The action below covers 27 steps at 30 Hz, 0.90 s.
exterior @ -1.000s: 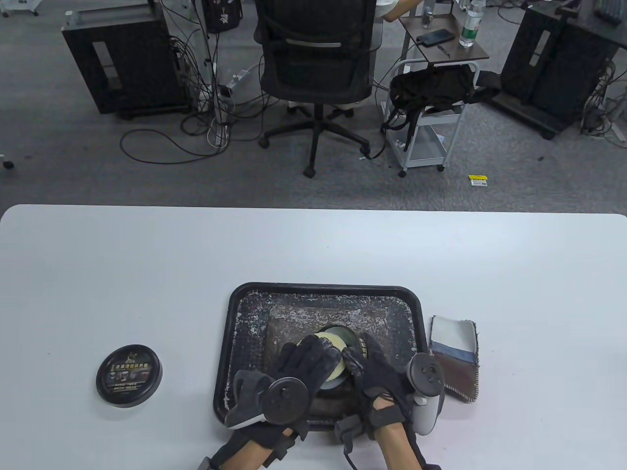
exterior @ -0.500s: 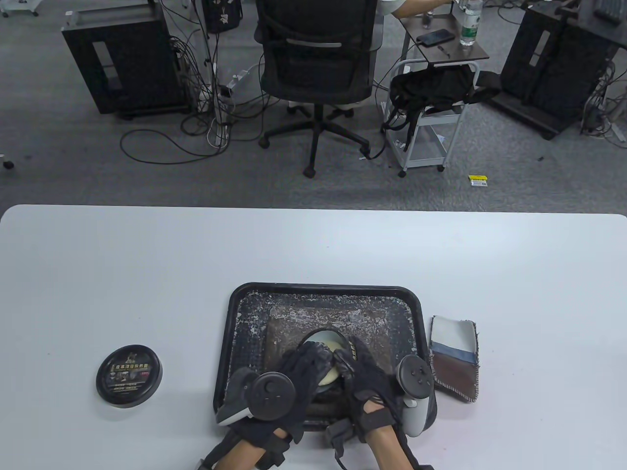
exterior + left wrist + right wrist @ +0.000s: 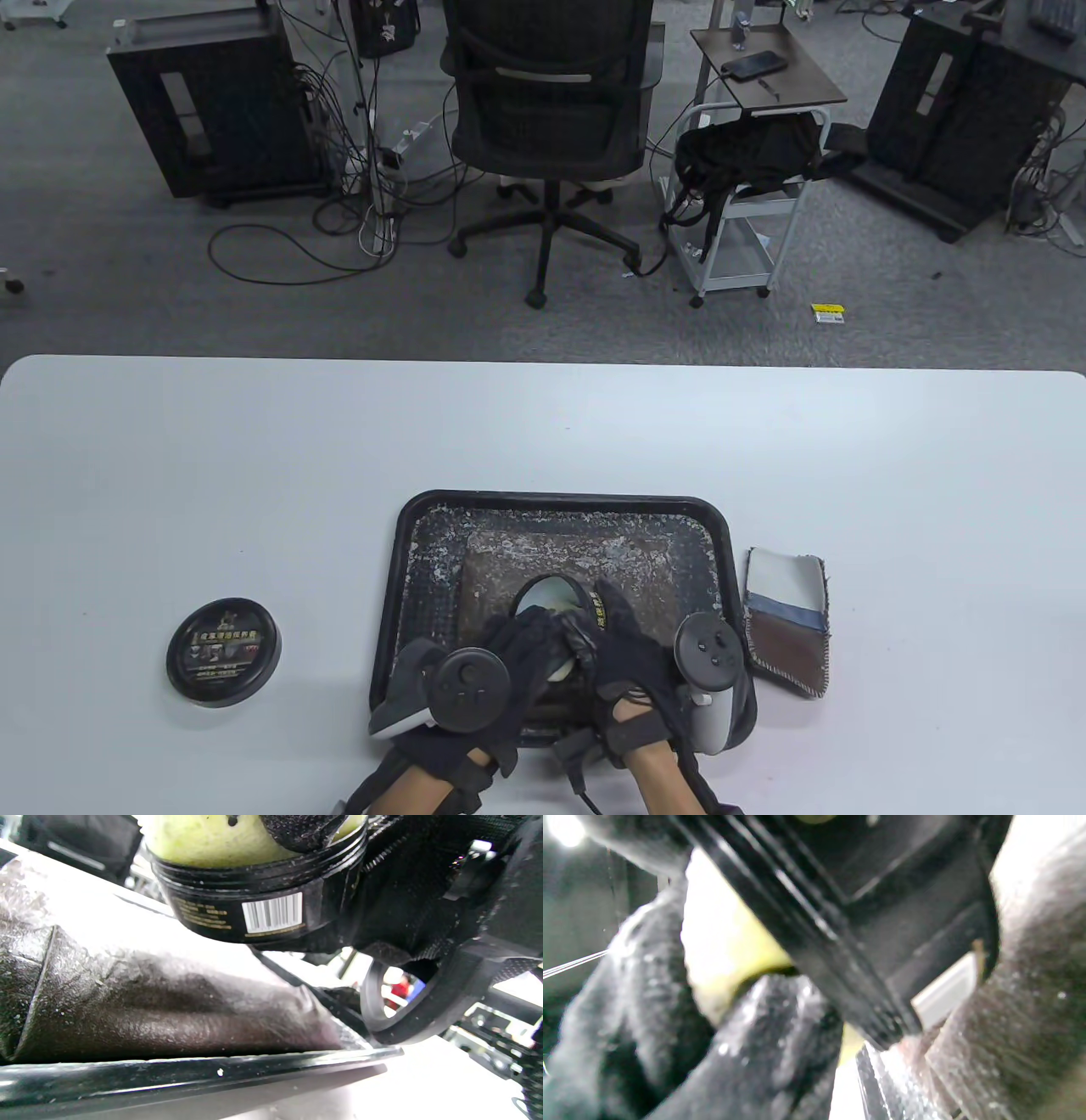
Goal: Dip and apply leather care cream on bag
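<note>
We steady the cream jar [image 3: 263, 906] lower centre — left hand [image 3: 509, 658] cupping | right hand [image 3: 624, 649] pinching sponge [image 3: 199, 840], dipping.

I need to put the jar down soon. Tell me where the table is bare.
Bare table runs along the whole far side beyond the tray, between the lid and the tray, and right of the fabric swatch. The tray itself is crowded: the bag, the jar and both hands.
</note>
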Tool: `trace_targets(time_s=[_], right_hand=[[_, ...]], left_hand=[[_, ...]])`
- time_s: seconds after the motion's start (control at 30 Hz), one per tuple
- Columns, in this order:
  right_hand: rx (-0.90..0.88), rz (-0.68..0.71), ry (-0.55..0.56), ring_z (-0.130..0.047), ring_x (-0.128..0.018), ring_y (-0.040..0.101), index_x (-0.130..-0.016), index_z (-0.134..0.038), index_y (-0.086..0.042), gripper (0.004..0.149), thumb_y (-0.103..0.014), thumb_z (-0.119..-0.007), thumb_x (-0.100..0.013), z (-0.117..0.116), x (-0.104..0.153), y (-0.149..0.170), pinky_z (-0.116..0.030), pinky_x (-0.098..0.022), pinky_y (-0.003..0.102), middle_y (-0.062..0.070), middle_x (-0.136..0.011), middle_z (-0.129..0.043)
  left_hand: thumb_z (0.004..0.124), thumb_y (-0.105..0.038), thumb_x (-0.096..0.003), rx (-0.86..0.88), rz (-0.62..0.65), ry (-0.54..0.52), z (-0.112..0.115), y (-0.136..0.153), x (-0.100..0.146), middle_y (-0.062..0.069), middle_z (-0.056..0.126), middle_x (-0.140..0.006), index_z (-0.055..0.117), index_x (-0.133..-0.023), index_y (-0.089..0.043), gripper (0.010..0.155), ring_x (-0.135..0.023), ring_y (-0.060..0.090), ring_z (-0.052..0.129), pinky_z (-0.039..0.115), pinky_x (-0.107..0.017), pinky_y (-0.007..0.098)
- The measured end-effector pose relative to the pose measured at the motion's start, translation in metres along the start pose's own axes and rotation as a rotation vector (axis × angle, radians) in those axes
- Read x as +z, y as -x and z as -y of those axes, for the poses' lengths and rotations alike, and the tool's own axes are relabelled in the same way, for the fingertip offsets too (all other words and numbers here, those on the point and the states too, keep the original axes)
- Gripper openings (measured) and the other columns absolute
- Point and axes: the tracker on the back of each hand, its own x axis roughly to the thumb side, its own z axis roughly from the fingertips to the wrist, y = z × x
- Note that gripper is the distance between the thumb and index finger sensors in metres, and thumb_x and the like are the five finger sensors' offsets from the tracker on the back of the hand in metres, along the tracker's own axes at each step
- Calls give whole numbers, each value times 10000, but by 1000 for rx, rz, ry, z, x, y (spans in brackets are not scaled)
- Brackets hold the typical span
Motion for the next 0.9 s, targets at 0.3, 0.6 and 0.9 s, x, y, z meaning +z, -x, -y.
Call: trace_targets(time_s=[0.3, 0.6, 0.9], right_hand=[[54, 37, 26, -844, -757, 568, -1043, -380, 46, 862, -479, -755, -472, 5, -1, -3, -786, -507, 611, 365, -936, -612], [-12, 23, -19, -821, -791, 545, -1053, -331, 34, 867, -508, -714, -494, -2, -1, 3, -780, -528, 592, 346, -960, -576], [21, 43, 45, -832, -773, 557, -1049, -364, 37, 861, -492, -739, -482, -3, 2, -2, -781, -516, 604, 356, -948, -597]], left_hand=[[695, -304, -570, 7, 16, 2, 3, 0, -1, -70, 540, -1201, 505, -1098, -368, 564, -1150, 207, 594, 517, -848, 501], [673, -305, -579, -105, -21, -108, 1, -3, 1, -54, 471, -1214, 463, -1100, -364, 564, -1167, 221, 538, 471, -841, 563], [689, -300, -571, 13, -4, -42, 0, 4, 5, -82, 523, -1207, 513, -1093, -387, 558, -1161, 205, 569, 512, -836, 552]])
